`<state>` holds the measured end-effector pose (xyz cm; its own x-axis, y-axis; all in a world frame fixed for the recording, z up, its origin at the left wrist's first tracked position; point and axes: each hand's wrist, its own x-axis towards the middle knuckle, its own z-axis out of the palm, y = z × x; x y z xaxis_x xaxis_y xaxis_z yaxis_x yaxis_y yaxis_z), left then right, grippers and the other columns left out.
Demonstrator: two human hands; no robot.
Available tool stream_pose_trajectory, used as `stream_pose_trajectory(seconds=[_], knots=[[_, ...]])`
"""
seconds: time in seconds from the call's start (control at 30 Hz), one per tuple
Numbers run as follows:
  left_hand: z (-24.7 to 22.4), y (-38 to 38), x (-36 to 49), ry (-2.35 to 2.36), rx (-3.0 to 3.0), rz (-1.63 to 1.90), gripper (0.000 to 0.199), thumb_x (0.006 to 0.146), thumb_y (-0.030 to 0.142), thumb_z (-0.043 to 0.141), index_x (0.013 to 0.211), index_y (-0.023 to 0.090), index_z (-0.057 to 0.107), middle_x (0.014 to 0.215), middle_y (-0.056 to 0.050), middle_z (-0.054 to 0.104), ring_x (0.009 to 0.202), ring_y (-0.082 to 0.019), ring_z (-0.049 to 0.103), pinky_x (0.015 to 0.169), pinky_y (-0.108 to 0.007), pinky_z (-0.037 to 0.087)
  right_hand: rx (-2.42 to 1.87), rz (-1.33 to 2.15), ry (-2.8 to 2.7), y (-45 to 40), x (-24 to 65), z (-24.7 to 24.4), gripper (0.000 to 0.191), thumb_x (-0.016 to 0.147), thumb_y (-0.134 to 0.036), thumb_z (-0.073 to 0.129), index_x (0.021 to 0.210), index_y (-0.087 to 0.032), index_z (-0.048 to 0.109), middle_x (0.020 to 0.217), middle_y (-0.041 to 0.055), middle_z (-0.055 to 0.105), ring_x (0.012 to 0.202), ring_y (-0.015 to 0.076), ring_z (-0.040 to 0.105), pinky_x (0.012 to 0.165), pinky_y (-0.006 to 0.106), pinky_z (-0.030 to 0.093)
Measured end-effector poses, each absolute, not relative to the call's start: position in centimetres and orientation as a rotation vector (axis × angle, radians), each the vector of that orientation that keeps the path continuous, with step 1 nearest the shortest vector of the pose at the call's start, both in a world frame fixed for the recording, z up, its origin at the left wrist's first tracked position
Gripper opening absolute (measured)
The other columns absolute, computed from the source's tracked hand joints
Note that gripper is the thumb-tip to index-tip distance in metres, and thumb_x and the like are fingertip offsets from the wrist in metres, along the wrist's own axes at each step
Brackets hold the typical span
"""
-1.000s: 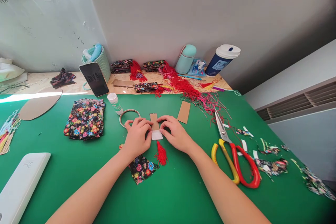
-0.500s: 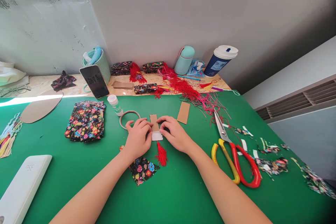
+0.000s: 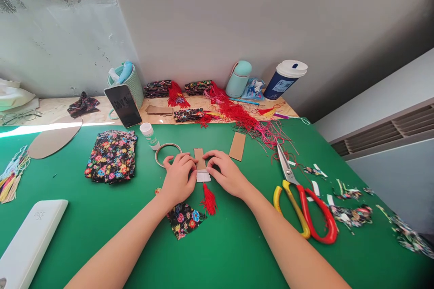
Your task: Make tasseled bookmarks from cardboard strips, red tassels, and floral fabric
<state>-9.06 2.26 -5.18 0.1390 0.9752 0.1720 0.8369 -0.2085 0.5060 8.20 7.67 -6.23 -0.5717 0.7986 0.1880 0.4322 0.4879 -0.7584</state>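
A small cardboard strip point(image 3: 200, 160) lies on the green mat, with white tape point(image 3: 203, 176) across its lower end. My left hand point(image 3: 180, 178) grips its left edge with curled fingers and thumb. On the opposite edge, my right hand point(image 3: 225, 170) pinches it near the tape. From under the tape hangs a red tassel point(image 3: 209, 200). Below my left wrist is a piece of black floral fabric point(image 3: 186, 221), partly covered by the arm. A roll of tape point(image 3: 160, 148) rests just beyond my left fingers.
Large scissors point(image 3: 298, 194) lie to the right, near fabric scraps point(image 3: 352, 213). A second cardboard piece point(image 3: 237, 146) is beyond my right hand. Left are stacked floral fabric point(image 3: 111, 157), a glue stick point(image 3: 149, 136) and a white power bank point(image 3: 32, 244). Red tassels point(image 3: 240, 113) line the back.
The view has shifted very slightly. Both hands keep the same hold on the cardboard strip, and nothing else has visibly moved.
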Motion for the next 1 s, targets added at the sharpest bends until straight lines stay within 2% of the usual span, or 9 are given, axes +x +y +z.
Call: stream_pose_trajectory(seconds=[1.0], knots=[[-5.14, 2.16, -8.79, 1.774, 2.15, 0.709, 0.009, 0.078, 0.013, 0.047, 0.075, 0.021, 0.046, 0.105, -0.001, 0.066, 0.12, -0.024, 0.048, 0.094, -0.049, 0.023, -0.984, 0.818, -2.228, 7.73, 8.05, -6.74, 0.016, 0.075, -0.008, 0.052, 0.068, -0.021, 0.049, 0.104, 0.0093, 0.062, 0.1, 0.0232, 0.056, 0.09, 0.046, 0.044]])
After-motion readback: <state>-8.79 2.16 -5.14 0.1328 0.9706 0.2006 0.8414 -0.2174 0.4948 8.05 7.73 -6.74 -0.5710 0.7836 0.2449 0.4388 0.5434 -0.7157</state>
